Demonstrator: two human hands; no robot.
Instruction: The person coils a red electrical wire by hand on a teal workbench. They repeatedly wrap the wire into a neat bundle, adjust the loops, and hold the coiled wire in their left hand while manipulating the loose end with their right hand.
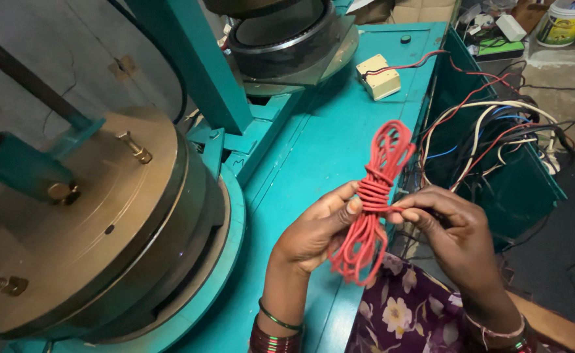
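Thing: coiled bundle of thin red insulated wire, bound at its waist, held in the air over the near right edge of the teal metal machine table | Left hand: we clasp the bundle's middle, thumb across the wraps | Right hand: our fingertips pinch the wrap's loose turn | Handling: we judge it light, limp and springy, with loops prone to slipping; best held at the bound waist.

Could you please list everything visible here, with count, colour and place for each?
wire bundle: one, red, held between both hands
machine table: one, teal, centre
round metal die: one, brass-grey, left
switch box: one, cream, far end of the table
loose wires: many, red, white, blue and black, right
bucket: one, white, top right
left hand: grips the bundle
right hand: pinches the bundle's wrapped middle
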